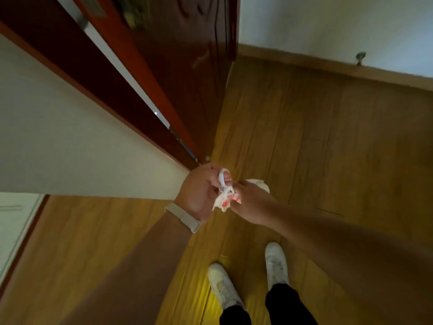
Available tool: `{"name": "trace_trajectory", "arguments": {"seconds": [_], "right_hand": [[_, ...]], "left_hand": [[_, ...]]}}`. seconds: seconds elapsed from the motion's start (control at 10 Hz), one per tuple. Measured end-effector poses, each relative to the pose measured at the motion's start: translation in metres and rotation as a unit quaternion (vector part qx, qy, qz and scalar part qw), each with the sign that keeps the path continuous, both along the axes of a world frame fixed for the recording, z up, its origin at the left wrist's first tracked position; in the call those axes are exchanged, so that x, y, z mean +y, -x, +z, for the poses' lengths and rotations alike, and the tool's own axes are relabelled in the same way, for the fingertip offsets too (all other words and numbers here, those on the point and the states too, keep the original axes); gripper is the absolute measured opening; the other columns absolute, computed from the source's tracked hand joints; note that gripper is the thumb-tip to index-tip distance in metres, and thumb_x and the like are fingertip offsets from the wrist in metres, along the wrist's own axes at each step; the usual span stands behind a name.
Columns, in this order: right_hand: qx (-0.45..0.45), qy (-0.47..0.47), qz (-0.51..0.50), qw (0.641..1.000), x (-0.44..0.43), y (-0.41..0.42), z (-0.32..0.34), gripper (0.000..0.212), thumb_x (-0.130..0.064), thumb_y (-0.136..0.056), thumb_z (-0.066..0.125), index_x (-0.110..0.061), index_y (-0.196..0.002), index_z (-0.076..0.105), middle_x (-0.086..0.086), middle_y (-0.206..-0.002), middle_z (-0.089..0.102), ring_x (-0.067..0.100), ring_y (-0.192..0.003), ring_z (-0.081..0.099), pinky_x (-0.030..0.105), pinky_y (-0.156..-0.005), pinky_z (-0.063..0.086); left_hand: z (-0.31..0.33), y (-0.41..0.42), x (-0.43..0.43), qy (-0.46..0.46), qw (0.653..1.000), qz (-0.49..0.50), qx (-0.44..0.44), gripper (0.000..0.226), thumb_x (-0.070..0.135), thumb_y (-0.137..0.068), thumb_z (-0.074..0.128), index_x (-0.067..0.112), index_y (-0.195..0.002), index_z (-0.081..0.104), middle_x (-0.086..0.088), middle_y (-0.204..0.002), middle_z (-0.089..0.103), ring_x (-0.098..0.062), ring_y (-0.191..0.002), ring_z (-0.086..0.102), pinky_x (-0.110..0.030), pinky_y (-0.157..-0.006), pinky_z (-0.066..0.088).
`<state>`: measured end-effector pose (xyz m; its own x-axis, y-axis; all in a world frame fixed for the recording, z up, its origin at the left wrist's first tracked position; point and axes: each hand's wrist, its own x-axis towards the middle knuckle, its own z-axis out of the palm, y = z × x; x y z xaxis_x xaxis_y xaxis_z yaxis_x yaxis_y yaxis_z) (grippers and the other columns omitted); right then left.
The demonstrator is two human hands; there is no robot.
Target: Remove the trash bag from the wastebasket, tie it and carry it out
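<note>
Both hands, left hand (199, 191) and right hand (251, 202), gripping white trash bag (223, 199), dark door (187, 66) ajar just ahead.

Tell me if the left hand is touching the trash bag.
Touching. The head view shows the left hand with a finger hooked through the white loop of the trash bag.
</note>
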<state>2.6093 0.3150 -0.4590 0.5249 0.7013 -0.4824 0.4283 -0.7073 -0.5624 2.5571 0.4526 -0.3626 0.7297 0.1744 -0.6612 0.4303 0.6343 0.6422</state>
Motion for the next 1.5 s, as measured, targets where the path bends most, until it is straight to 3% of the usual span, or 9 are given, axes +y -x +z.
{"name": "trace_trajectory", "arguments": {"seconds": [0.1,0.3,0.6,0.7,0.9,1.0,1.1,1.3,1.5], "right_hand": [[-0.020,0.005,0.020,1.000,0.014,0.001,-0.064,0.046,-0.035,-0.094,0.052,-0.021,-0.138,0.048,0.005,-0.129,0.061,0.024,-0.113,0.060,0.032,-0.080,0.044],[-0.026,-0.006,0.025,0.999,0.040,0.011,-0.192,0.044,-0.031,-0.094,0.053,-0.019,-0.136,0.048,0.003,-0.126,0.060,0.021,-0.110,0.059,0.032,-0.082,0.046],[-0.024,0.008,0.028,0.999,0.070,0.006,-0.308,0.048,-0.035,-0.089,0.053,-0.025,-0.136,0.047,0.001,-0.141,0.053,0.024,-0.116,0.059,0.043,-0.088,0.052],[-0.015,0.018,0.021,1.000,0.074,0.002,-0.326,0.044,-0.033,-0.090,0.054,-0.022,-0.133,0.049,0.002,-0.129,0.060,0.023,-0.109,0.060,0.040,-0.085,0.052],[0.020,0.021,-0.012,0.999,0.073,-0.005,-0.336,0.048,-0.033,-0.090,0.057,-0.022,-0.136,0.046,0.004,-0.124,0.061,0.023,-0.105,0.061,0.036,-0.081,0.051],[0.043,0.030,-0.013,0.999,0.063,-0.010,-0.331,0.051,-0.033,-0.090,0.059,-0.021,-0.138,0.045,0.005,-0.130,0.059,0.023,-0.110,0.061,0.042,-0.088,0.055],[0.060,0.035,-0.007,0.998,0.050,-0.015,-0.319,0.051,-0.033,-0.092,0.059,-0.019,-0.139,0.044,0.006,-0.134,0.057,0.023,-0.112,0.061,0.042,-0.090,0.056],[0.050,0.037,-0.002,0.998,0.025,-0.023,-0.282,0.053,-0.032,-0.093,0.056,-0.014,-0.141,0.044,0.010,-0.139,0.053,0.029,-0.122,0.055,0.039,-0.095,0.050],[0.049,0.029,-0.019,0.998,-0.002,-0.018,-0.221,0.051,-0.033,-0.094,0.052,-0.014,-0.140,0.042,0.011,-0.137,0.051,0.025,-0.109,0.059,0.031,-0.078,0.046]], "left_hand": [[-0.065,0.006,0.016,0.000,1.000,-0.001,-0.016,0.022,-0.004,-0.052,0.045,0.001,-0.073,0.051,-0.018,-0.075,0.050,-0.034,-0.068,0.049,-0.037,-0.061,0.048],[-0.184,0.006,0.040,-0.054,0.998,-0.021,0.011,0.028,-0.009,-0.055,0.045,0.000,-0.080,0.053,-0.015,-0.071,0.052,-0.030,-0.070,0.050,-0.043,-0.071,0.042],[-0.304,0.002,0.068,-0.101,0.993,-0.023,0.055,0.018,-0.012,-0.078,0.055,0.005,-0.072,0.058,-0.007,-0.071,0.064,-0.016,-0.063,0.062,-0.024,-0.058,0.051],[-0.324,-0.003,0.071,-0.094,0.994,-0.015,0.059,0.017,-0.009,-0.079,0.055,0.005,-0.072,0.060,-0.007,-0.073,0.063,-0.016,-0.064,0.061,-0.025,-0.062,0.051],[-0.350,-0.025,0.071,-0.174,0.979,0.017,0.107,0.015,-0.005,-0.076,0.059,0.009,-0.071,0.064,-0.004,-0.070,0.065,-0.018,-0.067,0.062,-0.030,-0.068,0.054],[-0.360,-0.029,0.068,-0.241,0.959,-0.015,0.150,0.016,0.003,-0.071,0.064,0.016,-0.063,0.067,-0.003,-0.069,0.068,-0.027,-0.083,0.065,-0.046,-0.087,0.055],[-0.361,-0.034,0.065,-0.292,0.938,-0.031,0.182,0.007,0.011,-0.072,0.067,0.018,-0.071,0.069,-0.004,-0.074,0.071,-0.031,-0.090,0.067,-0.052,-0.087,0.054],[-0.346,-0.031,0.049,-0.396,0.894,-0.051,0.203,0.007,0.024,-0.081,0.062,0.023,-0.088,0.065,0.002,-0.093,0.066,-0.017,-0.086,0.061,-0.029,-0.066,0.049],[-0.290,0.000,0.039,-0.439,0.875,-0.081,0.188,0.037,0.023,-0.085,0.063,0.020,-0.121,0.053,0.006,-0.106,0.059,-0.014,-0.098,0.057,-0.026,-0.074,0.045]]}}
